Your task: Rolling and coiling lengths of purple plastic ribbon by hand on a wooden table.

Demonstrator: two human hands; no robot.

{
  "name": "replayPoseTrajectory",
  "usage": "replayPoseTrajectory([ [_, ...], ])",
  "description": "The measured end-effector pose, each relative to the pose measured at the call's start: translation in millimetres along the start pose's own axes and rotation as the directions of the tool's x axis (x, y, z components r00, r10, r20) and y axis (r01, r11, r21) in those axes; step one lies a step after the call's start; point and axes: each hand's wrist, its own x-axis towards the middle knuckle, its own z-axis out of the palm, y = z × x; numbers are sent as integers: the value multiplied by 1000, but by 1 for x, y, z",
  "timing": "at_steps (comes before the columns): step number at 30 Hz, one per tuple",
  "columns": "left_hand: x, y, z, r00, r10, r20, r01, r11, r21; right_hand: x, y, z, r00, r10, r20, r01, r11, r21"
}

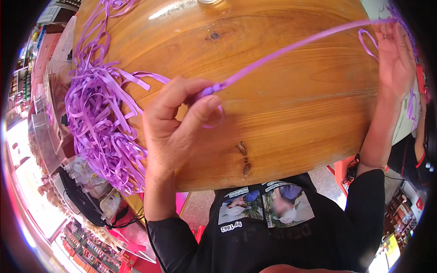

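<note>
A purple ribbon (291,47) runs taut across the table from one hand to the other, rising toward the far right. My left hand (169,118) pinches it between thumb and forefinger beside a small knot (208,91); a thin loop hangs below those fingers. Stretched out at the upper right, my right hand (395,57) holds the ribbon's other end at its fingertips, its fingers fairly straight. Beside it hangs a loose ribbon loop (367,44). To the left of my left hand lies a tangled heap of purple ribbons (102,120).
The wooden table (291,123) has a polished, grained top. At its left stand clear plastic containers (48,120) and a black bag (82,200). A glass object (209,2) shows partly at the far edge. Another person's arm (421,127) appears at the far right, with more purple ribbon nearby.
</note>
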Motion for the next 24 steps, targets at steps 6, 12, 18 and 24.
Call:
replayPoseTrajectory([
  [6,-9,-9,-4,995,93,-27,-94,995,-39,-1,19,96,933,-276,-232,14,671,-741],
  [12,-15,2,12,998,-61,-24,58,992,-109,-26,4,143,760,-21,650,604,394,-693],
  [18,-18,7,27,990,-140,-24,107,847,-521,-55,38,180,775,31,631,421,720,-552],
  [24,-24,8,32,997,-77,26,74,737,-672,-60,47,185,870,20,492,226,871,-436],
])
